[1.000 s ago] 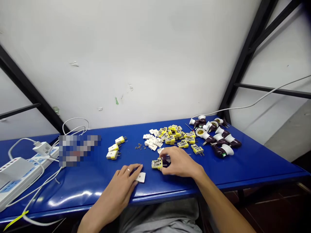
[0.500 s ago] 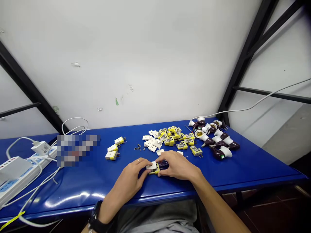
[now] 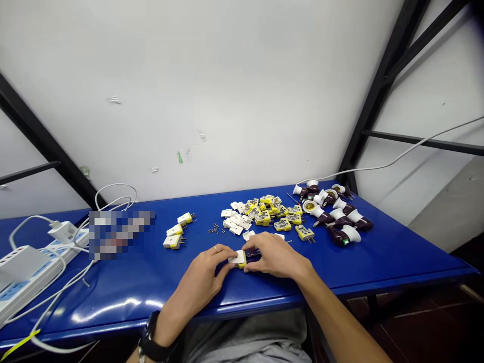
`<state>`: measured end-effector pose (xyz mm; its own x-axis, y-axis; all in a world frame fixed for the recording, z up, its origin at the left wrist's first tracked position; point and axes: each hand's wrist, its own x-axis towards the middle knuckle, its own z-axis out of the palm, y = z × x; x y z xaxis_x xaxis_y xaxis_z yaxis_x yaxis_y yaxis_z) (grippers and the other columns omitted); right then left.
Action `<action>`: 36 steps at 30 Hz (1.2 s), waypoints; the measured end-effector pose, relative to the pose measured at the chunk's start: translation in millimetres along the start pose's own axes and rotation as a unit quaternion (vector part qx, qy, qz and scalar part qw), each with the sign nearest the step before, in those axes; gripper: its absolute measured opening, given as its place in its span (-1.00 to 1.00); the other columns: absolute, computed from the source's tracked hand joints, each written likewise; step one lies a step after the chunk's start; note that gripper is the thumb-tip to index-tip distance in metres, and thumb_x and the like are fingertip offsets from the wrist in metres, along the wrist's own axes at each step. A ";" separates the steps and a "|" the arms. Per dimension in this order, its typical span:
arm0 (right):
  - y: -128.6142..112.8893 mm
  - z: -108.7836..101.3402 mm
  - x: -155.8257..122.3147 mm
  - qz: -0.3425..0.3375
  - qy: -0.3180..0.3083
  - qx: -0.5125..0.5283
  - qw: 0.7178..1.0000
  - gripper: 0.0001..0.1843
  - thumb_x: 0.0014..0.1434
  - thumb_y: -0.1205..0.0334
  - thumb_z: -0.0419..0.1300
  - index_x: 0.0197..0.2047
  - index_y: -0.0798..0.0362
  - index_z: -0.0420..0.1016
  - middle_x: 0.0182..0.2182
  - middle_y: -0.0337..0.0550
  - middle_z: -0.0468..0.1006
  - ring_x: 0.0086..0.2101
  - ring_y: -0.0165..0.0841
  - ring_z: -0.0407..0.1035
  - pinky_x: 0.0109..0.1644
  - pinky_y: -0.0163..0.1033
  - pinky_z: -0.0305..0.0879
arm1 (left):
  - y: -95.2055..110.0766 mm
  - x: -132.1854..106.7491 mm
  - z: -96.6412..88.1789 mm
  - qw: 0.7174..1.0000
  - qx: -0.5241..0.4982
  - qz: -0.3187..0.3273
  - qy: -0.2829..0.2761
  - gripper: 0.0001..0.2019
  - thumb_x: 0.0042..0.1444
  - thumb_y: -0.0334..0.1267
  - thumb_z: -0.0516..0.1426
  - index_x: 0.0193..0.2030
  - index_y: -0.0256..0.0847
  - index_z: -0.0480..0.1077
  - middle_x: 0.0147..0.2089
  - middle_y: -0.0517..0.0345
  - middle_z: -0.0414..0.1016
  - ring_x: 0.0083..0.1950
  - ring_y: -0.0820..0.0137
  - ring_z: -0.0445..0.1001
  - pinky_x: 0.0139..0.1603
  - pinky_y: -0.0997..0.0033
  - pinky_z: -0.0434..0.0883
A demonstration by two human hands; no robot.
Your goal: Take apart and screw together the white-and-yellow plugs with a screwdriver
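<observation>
Both my hands meet over a small yellow and white plug (image 3: 238, 259) near the front of the blue table (image 3: 378, 262). My left hand (image 3: 206, 275) pinches its white cover from the left, a ring on one finger. My right hand (image 3: 274, 254) grips the plug's other end, where a dark part shows under the fingers. Just behind lie a heap of yellow plug halves (image 3: 270, 214) and several white covers (image 3: 236, 222).
Three finished plugs (image 3: 176, 233) lie left of centre, small screws (image 3: 215, 230) beside them. Brown and white lamp sockets (image 3: 338, 219) sit at the back right. A white power strip (image 3: 26, 272) with cables lies at the far left. A blurred patch (image 3: 121, 232) covers something.
My left hand picked up the white cover from the table and brought it onto the yellow plug held by my right hand. Both hands now hold the plug together.
</observation>
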<state>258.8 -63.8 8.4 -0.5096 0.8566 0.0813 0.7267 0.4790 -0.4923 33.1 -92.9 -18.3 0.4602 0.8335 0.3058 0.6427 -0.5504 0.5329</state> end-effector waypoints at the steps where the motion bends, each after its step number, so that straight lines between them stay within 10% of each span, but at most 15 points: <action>1: 0.3 0.4 0.3 0.001 0.000 0.001 1.000 -0.58 0.02 -0.02 0.45 -0.05 -0.07 0.64 -0.15 -0.14 0.66 -0.12 -0.19 0.51 -0.13 -0.24 0.27 | -0.2 -0.6 -0.2 1.000 0.001 -0.002 -0.003 -0.78 0.33 -0.30 0.09 0.02 -0.10 0.53 0.02 0.04 0.58 -0.02 0.26 0.57 0.09 0.25 0.50; 16: 0.9 0.7 2.1 -0.007 -0.013 0.004 1.000 -0.66 0.03 0.06 0.45 -0.10 -0.08 0.67 -0.21 -0.14 0.67 -0.18 -0.18 0.52 -0.18 -0.24 0.27 | 0.6 9.0 1.9 0.998 0.053 0.016 -0.040 -0.77 0.32 -0.33 0.11 0.01 -0.06 0.56 -0.06 0.10 0.57 -0.09 0.28 0.56 -0.05 0.32 0.48; 24: 2.5 -6.5 0.1 -0.041 0.071 0.036 0.996 -0.32 -0.18 -0.05 0.55 0.00 0.02 0.57 -0.15 -0.10 0.59 -0.16 -0.19 0.47 -0.12 -0.17 0.34 | -7.2 23.2 -20.2 0.995 0.093 -0.007 -0.025 -0.70 0.36 -0.20 0.07 0.16 -0.02 0.46 0.09 0.07 0.51 0.07 0.23 0.51 0.08 0.28 0.43; 36: -8.7 -9.0 1.8 -0.084 0.205 0.081 0.972 -0.74 0.07 0.06 0.43 -0.27 0.04 0.58 -0.31 -0.19 0.54 -0.31 -0.33 0.42 -0.21 -0.23 0.29 | -53.5 50.9 -16.6 0.970 0.211 -0.122 -0.018 -0.79 0.31 -0.29 0.08 -0.14 -0.18 0.57 -0.15 0.00 0.60 -0.13 0.18 0.56 -0.16 0.30 0.39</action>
<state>255.7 -64.7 20.6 -0.3656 0.7888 0.4942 0.5503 0.6113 -0.5687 12.0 -20.2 -18.1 0.2801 0.9431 0.1791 0.9247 -0.3152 0.2136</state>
